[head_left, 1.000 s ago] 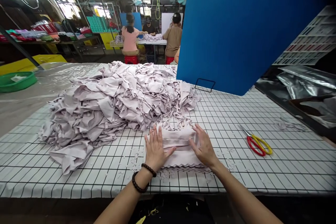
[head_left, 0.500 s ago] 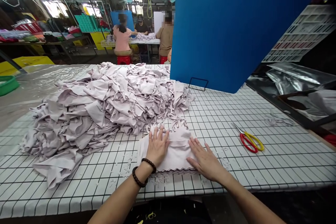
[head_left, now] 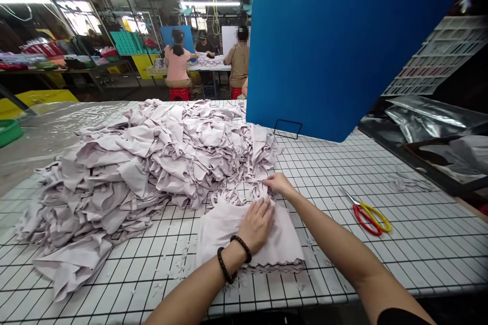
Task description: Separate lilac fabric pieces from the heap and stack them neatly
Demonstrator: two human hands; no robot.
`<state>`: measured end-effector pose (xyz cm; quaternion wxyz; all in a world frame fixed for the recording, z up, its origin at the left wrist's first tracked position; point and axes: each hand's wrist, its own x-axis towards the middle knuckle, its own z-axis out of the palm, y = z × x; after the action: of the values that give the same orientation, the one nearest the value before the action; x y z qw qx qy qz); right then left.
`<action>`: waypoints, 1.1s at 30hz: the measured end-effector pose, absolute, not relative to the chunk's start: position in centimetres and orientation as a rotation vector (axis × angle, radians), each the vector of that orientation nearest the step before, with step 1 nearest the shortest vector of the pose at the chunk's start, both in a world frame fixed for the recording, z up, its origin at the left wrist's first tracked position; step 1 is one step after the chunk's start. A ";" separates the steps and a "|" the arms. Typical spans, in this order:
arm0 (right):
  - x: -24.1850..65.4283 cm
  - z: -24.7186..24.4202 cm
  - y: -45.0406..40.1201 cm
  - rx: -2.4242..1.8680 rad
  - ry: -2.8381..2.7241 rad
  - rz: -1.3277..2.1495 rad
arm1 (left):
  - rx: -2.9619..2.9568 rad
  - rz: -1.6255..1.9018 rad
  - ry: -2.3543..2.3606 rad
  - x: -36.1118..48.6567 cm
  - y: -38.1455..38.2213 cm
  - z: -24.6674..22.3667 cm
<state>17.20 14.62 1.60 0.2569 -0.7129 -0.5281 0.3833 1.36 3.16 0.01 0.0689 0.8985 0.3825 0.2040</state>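
A neat stack of pale lilac strappy garments [head_left: 217, 233], with a wavy lower edge, lies flat near the table's front. On top of it rests my left hand [head_left: 258, 221], open with its fingers stretched out, two dark bead bracelets at the wrist. Thin straps [head_left: 229, 196] bunch at the stack's far edge. There, at the right end, my right hand [head_left: 278, 183] is closed, its fingertips pinching what looks like a strap. Behind and to the left rises a large loose heap of the same garments [head_left: 179, 147].
Scissors [head_left: 368, 216] with red and yellow handles lie at the right. A blue board [head_left: 328, 56] stands in a black wire holder [head_left: 288, 129] on the white gridded table [head_left: 335, 162]. Fabric scraps [head_left: 183, 259] are scattered about. Several people sit at another table behind.
My right hand has left the stack's right side and reached to the straps at its far edge, closing there. My left hand has slid right across the top garment.
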 end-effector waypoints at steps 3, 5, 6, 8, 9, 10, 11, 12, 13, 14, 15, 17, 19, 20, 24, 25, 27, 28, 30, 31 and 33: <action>18.0 1.8 15.3 -1.899 -1.354 1.075 | 2.701 0.569 1.175 0.9 3.3 0.1; 18.6 2.3 15.7 -1.872 -1.285 1.113 | 2.689 0.551 1.182 0.7 3.3 0.3; 18.8 2.6 16.0 -1.858 -1.249 1.132 | 2.683 0.543 1.183 0.7 3.2 0.4; 19.4 3.3 16.9 -1.829 -1.180 1.163 | 2.669 0.532 1.176 0.7 3.2 0.5; 19.7 3.8 17.4 -1.811 -1.151 1.172 | 2.661 0.529 1.171 0.8 3.2 0.5; 20.0 4.3 18.0 -1.793 -1.127 1.180 | 2.655 0.527 1.166 0.8 3.3 0.4; 20.4 4.9 18.6 -1.772 -1.111 1.186 | 2.649 0.525 1.163 0.8 3.3 0.4; 20.8 5.6 19.2 -1.751 -1.105 1.192 | 2.643 0.524 1.162 0.8 3.3 0.4; 21.1 6.3 19.6 -1.729 -1.106 1.199 | 2.636 0.525 1.163 0.8 3.3 0.4; 21.3 7.1 20.0 -1.708 -1.110 1.212 | 2.628 0.527 1.163 0.8 3.2 0.4; 21.4 7.8 20.1 -1.685 -1.130 1.221 | 2.618 0.531 1.162 0.8 3.2 0.5; 21.4 9.2 19.6 -1.618 -1.249 1.189 | 2.581 0.553 1.145 0.7 3.2 0.7; 21.0 10.0 18.2 -1.509 -1.457 1.084 | 2.497 0.611 1.100 0.5 3.3 1.1; 20.6 10.2 17.1 -1.445 -1.577 1.013 | 2.426 0.665 1.072 0.4 3.4 1.4; 19.2 9.0 11.4 -1.304 -2.071 0.618 | 1.970 0.989 0.983 -0.3 4.1 2.9; 18.9 8.5 9.9 -1.300 -2.184 0.457 | 1.849 1.037 0.972 -0.4 4.2 3.3; 18.5 7.5 7.6 -1.276 -2.328 0.171 | 1.661 1.049 0.957 -0.7 4.5 4.1; 18.3 7.1 6.8 -1.262 -2.361 0.056 | 1.610 1.029 0.957 -0.7 4.6 4.4; 18.1 6.7 5.8 -1.237 -2.387 -0.105 | 1.606 0.977 0.984 -0.8 4.8 4.8; 18.0 6.5 5.5 -1.233 -2.393 -0.157 | 1.640 0.959 1.015 -0.9 4.9 4.9; 17.8 6.4 5.5 -1.247 -2.390 -0.196 | 1.728 0.957 1.087 -0.9 5.2 4.9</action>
<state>17.76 5.48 6.44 0.2178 -0.4504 -0.8630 -0.0707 -0.91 5.21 4.93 0.4291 0.6922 0.4356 0.3835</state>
